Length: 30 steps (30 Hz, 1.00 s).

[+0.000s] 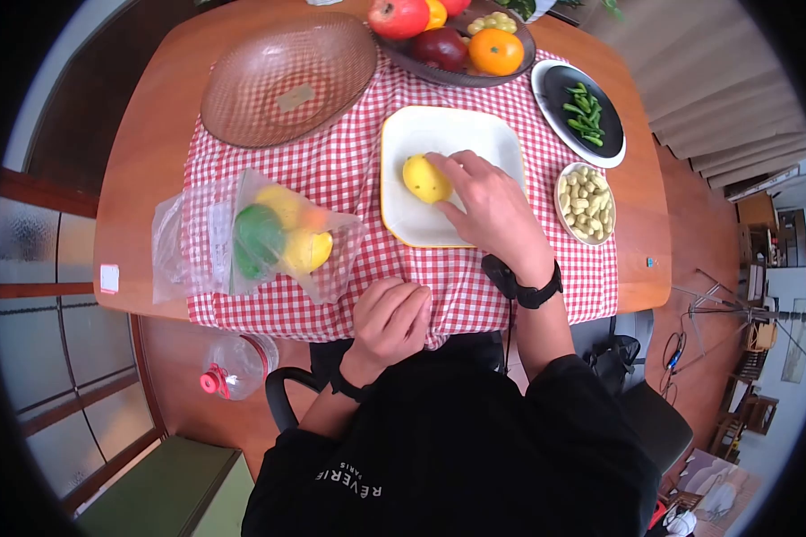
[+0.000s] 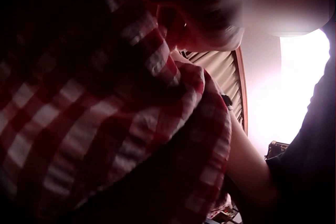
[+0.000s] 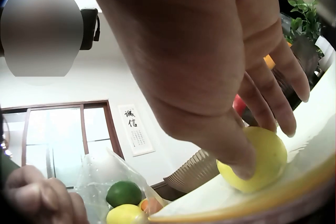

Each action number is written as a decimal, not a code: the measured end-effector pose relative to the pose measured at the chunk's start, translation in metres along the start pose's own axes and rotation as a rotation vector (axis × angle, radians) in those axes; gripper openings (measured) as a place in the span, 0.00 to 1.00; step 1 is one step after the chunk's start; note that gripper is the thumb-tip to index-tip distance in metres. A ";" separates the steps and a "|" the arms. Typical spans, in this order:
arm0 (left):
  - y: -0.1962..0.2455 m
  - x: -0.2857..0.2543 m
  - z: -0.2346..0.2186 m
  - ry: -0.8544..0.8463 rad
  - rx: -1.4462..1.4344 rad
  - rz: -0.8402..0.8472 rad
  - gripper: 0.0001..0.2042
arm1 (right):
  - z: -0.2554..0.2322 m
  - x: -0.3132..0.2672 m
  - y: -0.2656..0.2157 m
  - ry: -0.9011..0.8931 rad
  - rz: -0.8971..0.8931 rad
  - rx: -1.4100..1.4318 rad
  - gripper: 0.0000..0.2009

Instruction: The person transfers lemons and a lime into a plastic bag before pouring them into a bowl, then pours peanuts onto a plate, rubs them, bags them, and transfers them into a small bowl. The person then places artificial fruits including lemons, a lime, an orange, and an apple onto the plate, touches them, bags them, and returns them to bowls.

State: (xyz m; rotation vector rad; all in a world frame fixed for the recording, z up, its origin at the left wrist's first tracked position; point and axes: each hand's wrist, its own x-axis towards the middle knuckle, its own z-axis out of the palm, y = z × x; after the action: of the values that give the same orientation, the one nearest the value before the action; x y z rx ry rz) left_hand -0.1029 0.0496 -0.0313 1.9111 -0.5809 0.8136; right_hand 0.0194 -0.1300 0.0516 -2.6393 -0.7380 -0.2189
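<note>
A yellow lemon (image 1: 427, 179) lies in the white square dish (image 1: 407, 228) with a yellow rim. My right hand (image 1: 493, 206) reaches over the dish from the right, thumb and fingers around the lemon; in the right wrist view the thumb lies against the lemon (image 3: 268, 155). My left hand (image 1: 392, 319) rests at the table's front edge on the checked cloth, fingers loosely curled, holding nothing visible. To its left is a clear plastic bag (image 1: 210, 237) with a green fruit (image 1: 258, 240), a yellow lemon (image 1: 306, 251) and other fruit inside.
An empty brown basket (image 1: 287, 80) stands at the back left. A dark fruit bowl (image 1: 403, 61) is at the back. On the right are a plate (image 1: 560, 112) with green peppers (image 1: 584, 115) and a bowl of peanuts (image 1: 586, 204). A large bottle (image 1: 237, 367) stands below the table's left side.
</note>
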 end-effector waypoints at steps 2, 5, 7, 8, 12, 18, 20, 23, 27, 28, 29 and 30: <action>0.006 0.015 -0.002 -0.080 0.108 0.049 0.09 | -0.007 -0.005 0.008 -0.051 0.028 -0.001 0.28; 0.015 0.042 -0.007 -0.174 0.168 0.010 0.12 | -0.025 -0.010 0.020 -0.200 -0.026 0.039 0.26; 0.015 0.061 -0.009 -0.245 0.210 -0.035 0.13 | -0.035 -0.014 0.027 -0.253 -0.051 0.091 0.27; 0.013 0.070 -0.010 -0.293 0.270 -0.022 0.15 | -0.038 -0.017 0.030 -0.301 -0.072 0.136 0.28; 0.004 0.086 0.003 -0.442 0.346 -0.109 0.20 | -0.031 -0.017 0.049 -0.278 -0.161 0.237 0.30; 0.000 0.087 0.024 -0.562 0.351 -0.149 0.25 | -0.020 -0.023 0.049 -0.245 -0.124 0.231 0.40; 0.000 0.088 0.028 -0.551 0.366 -0.181 0.25 | -0.014 -0.023 0.053 -0.159 -0.139 0.259 0.38; 0.000 0.086 0.032 -0.522 0.378 -0.212 0.26 | -0.020 -0.022 0.050 -0.087 -0.100 0.334 0.25; -0.003 0.089 0.031 -0.494 0.363 -0.233 0.27 | -0.022 -0.021 0.046 -0.053 -0.062 0.379 0.15; -0.004 0.089 0.031 -0.489 0.353 -0.237 0.27 | -0.021 -0.021 0.046 -0.021 -0.093 0.361 0.15; -0.004 0.088 0.030 -0.495 0.355 -0.239 0.27 | -0.017 -0.021 0.049 -0.021 -0.090 0.367 0.15; -0.004 0.088 0.030 -0.499 0.345 -0.239 0.27 | -0.010 -0.021 0.054 0.057 -0.125 0.298 0.15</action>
State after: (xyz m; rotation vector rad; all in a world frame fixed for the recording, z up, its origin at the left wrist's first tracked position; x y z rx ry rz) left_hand -0.0329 0.0200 0.0218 2.4706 -0.5125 0.2874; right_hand 0.0291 -0.1864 0.0380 -2.3001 -0.8467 -0.1998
